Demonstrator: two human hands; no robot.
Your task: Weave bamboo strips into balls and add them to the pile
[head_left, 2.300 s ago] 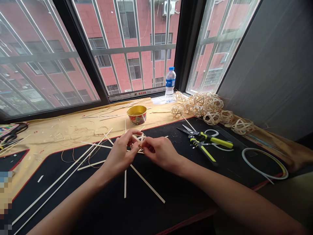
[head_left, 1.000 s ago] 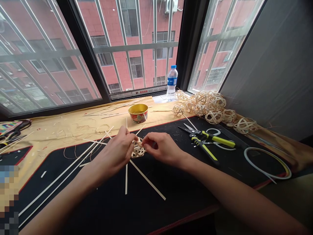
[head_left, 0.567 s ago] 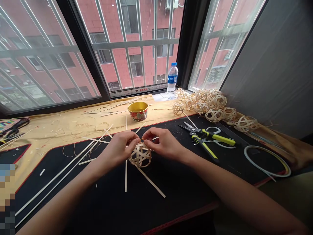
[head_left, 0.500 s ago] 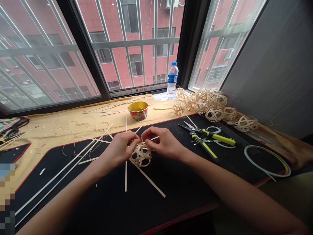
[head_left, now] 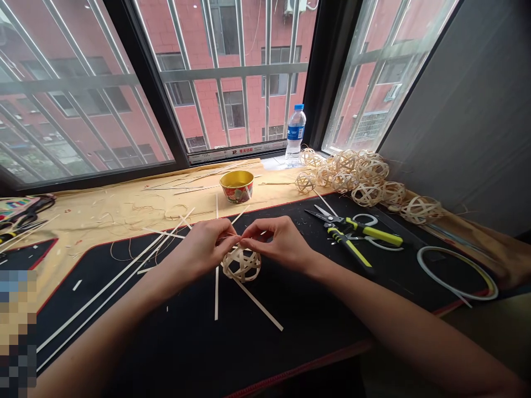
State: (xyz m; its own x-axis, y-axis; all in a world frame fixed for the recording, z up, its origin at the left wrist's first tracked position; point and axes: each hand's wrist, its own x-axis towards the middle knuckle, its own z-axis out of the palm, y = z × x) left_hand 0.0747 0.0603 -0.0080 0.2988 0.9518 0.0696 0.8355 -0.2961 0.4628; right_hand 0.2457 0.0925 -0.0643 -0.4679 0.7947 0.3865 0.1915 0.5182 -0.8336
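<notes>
A small openwork ball woven from pale bamboo-like strips (head_left: 242, 265) is just below my fingertips, over the black mat (head_left: 199, 359). My left hand (head_left: 209, 243) is closed in a pinch at the top of the ball, and a thin strand (head_left: 229, 236) shows between its fingers. Thumb and forefinger of my right hand (head_left: 282, 240) are pressed together there too, meeting the left fingertips. What exactly the right fingertips grip is too small to see clearly. Flat pale strips (head_left: 259, 305) lie crossed under and around the ball. Whether the ball touches the mat I cannot tell.
Several finished woven balls (head_left: 367, 171) are heaped at the back right, near a water bottle (head_left: 295, 132). A gold-rimmed tin bowl (head_left: 236, 187) stands behind my hands. Green-and-black shears (head_left: 352, 235) and a coiled strip (head_left: 493, 284) lie right; long strips (head_left: 99, 293) lie left.
My fingertips have drawn together at the top of the ball, the right hand moving in to meet the left. The ball has turned slightly, and the whole view has shifted a little.
</notes>
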